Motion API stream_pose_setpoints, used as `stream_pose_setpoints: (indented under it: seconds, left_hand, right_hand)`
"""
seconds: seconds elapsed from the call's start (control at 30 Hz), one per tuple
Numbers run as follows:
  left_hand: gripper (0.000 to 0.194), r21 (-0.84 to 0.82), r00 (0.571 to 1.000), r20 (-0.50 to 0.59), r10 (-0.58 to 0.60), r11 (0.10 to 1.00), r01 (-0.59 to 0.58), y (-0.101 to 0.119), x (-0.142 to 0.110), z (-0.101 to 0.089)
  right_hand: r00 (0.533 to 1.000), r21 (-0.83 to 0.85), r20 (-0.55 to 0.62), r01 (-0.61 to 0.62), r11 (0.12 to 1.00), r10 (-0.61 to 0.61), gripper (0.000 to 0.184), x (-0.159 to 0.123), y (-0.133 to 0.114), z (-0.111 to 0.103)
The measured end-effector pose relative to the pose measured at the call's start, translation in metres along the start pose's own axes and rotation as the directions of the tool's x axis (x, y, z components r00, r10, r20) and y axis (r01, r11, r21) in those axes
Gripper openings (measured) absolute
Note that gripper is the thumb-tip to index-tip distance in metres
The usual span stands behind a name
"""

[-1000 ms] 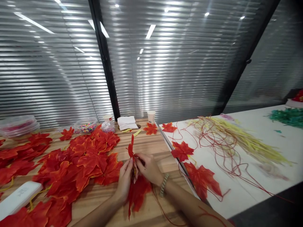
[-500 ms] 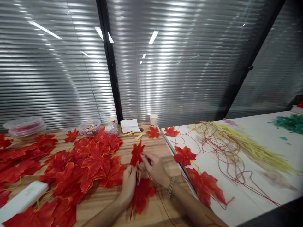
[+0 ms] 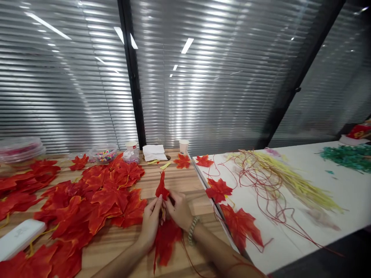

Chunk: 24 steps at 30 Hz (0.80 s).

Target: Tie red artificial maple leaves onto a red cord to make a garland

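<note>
Between my two hands a small red artificial maple leaf (image 3: 161, 188) stands folded, its tip pointing away from me. My left hand (image 3: 152, 217) pinches its base from the left. From the right, my right hand (image 3: 178, 208), with a beaded bracelet (image 3: 192, 231) on the wrist, closes its fingers on the same leaf. Below the hands hangs a larger red maple leaf (image 3: 165, 245), partly hidden by them. A thin red cord (image 3: 189, 258) runs down from the right hand toward the front edge. The fingertips partly cover the leaf's stem.
A big heap of red maple leaves (image 3: 110, 197) covers the left side, beside a white power bank (image 3: 21, 237). Behind stand a bead tub (image 3: 104, 153) and a paper cup (image 3: 183, 146). On the white table at right lie tangled red cord (image 3: 261, 173), yellow strands (image 3: 301, 181) and green material (image 3: 348, 157).
The small leaf, spread flatter before, is now folded narrow. My right hand has moved down and closer to my left. The view has shifted slightly to the right.
</note>
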State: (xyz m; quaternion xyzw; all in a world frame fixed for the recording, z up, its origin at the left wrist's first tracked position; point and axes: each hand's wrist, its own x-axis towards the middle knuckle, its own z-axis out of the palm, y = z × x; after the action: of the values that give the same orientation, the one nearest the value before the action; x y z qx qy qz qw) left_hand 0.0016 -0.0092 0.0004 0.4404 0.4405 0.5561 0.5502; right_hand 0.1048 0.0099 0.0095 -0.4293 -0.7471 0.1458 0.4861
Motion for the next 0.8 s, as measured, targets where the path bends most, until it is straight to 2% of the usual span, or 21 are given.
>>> stream_pose_setpoints:
  seconds: [0.17,0.37,0.53,0.6,0.7,0.8]
  left_hand:
    - [0.041,-0.026,0.999,-0.047,0.01,1.0,-0.012,0.004,-0.002,0.004]
    - [0.044,-0.017,1.0,0.023,-0.014,1.0,0.014,0.004,-0.007,0.006]
    - [0.043,-0.029,1.0,0.019,-0.014,0.999,0.015,0.001,-0.01,0.007]
    - [0.043,0.007,0.999,0.048,0.006,1.0,-0.006,0.002,-0.011,0.007]
    - [0.043,0.067,0.993,0.112,0.041,0.997,-0.049,0.007,-0.012,0.007]
    - [0.039,0.097,0.982,0.19,0.01,0.995,-0.029,0.011,-0.012,0.006]
  right_hand:
    - [0.998,-0.001,0.033,0.051,0.999,-0.051,0.022,0.004,-0.003,-0.01]
    - [0.991,0.026,0.018,0.133,0.991,-0.133,0.023,0.007,-0.014,-0.03]
    - [0.98,-0.025,-0.011,0.201,0.979,-0.201,0.024,0.006,-0.019,-0.033]
    - [0.981,-0.036,-0.012,0.194,0.98,-0.194,0.024,0.006,-0.017,-0.032]
    - [0.993,-0.034,-0.026,0.117,0.993,-0.118,0.023,0.007,-0.008,-0.03]
    - [0.999,-0.018,-0.031,0.033,0.999,-0.033,0.023,0.007,0.002,-0.027]
